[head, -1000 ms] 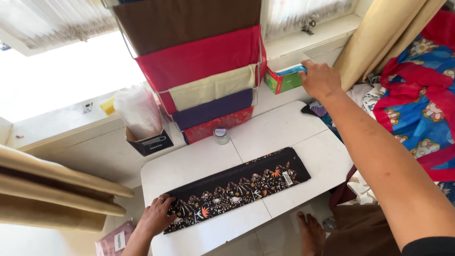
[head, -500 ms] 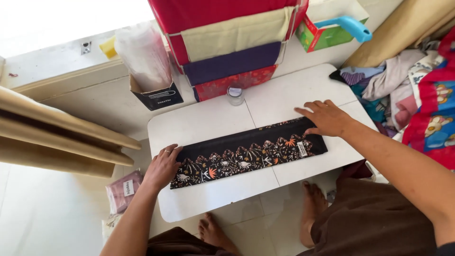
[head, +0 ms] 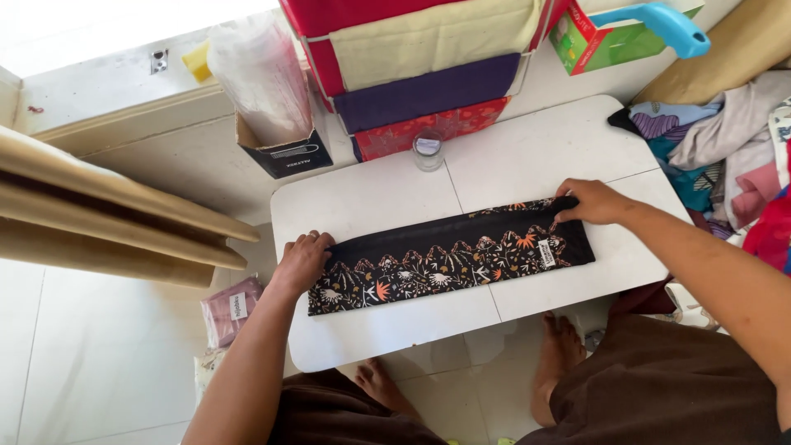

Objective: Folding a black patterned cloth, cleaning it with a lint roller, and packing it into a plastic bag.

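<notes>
White folding table (head: 527,156); folded dark patterned cloth (head: 449,255), small glass jar (head: 428,151)

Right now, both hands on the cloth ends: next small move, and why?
Probably bring one end over to the other. The cloth lies flat as a long narrow strip on the table, already doubled lengthwise by the look of it. The left hand grips one end, the right hand the other, so each end is ready to lift.

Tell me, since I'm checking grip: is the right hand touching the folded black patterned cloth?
Touching. The head view shows the right hand with fingers pressed on the cloth's upper right corner.
</notes>
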